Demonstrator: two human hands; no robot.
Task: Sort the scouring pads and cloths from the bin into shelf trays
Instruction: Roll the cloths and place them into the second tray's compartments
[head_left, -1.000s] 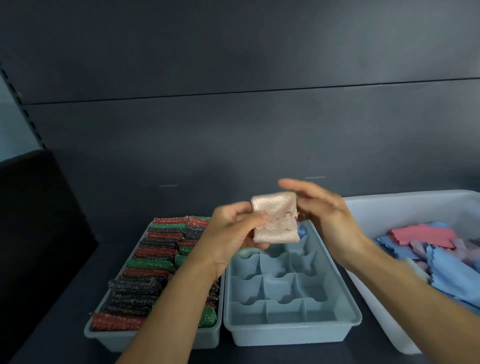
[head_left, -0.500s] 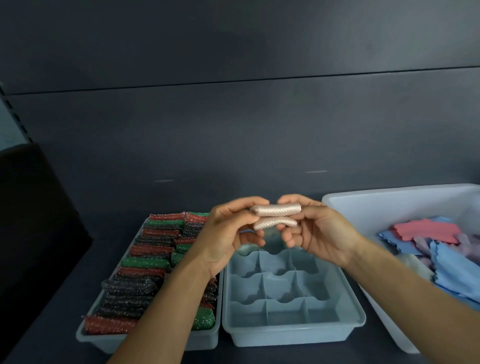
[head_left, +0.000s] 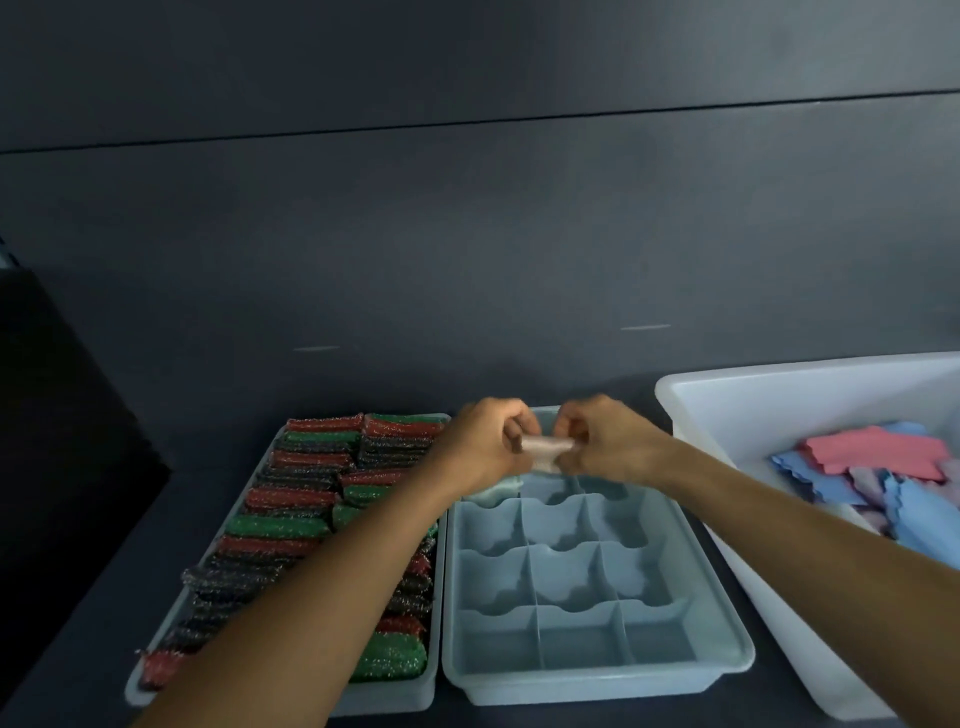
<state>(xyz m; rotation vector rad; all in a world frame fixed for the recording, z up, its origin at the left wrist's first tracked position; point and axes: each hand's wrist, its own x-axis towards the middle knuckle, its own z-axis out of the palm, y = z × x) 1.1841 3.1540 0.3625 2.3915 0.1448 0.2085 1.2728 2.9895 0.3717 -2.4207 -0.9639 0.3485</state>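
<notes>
**A:** Where is the cloth at this moment?

**B:** The pale folded cloth is in the air between the two hands. It is over the far end of the divided tray, at 12 o'clock of that tray.

**A:** And how are the fingers?

**B:** The left hand pinches the left end of the cloth, with the fingers curled and close together. The right hand pinches the right end in the same way. The picture is a little blurred there, so I cannot tell where the thumbs are.

**A:** What is around the divided tray?

**B:** At 9 o'clock, just beside it, stands the pad tray, full of red, green and black scouring pads in rows. At 3 o'clock is the white bin with pink and blue cloths inside. A whitish cloth lies in the far-left compartment, at 11 o'clock, partly under the left hand.
</notes>
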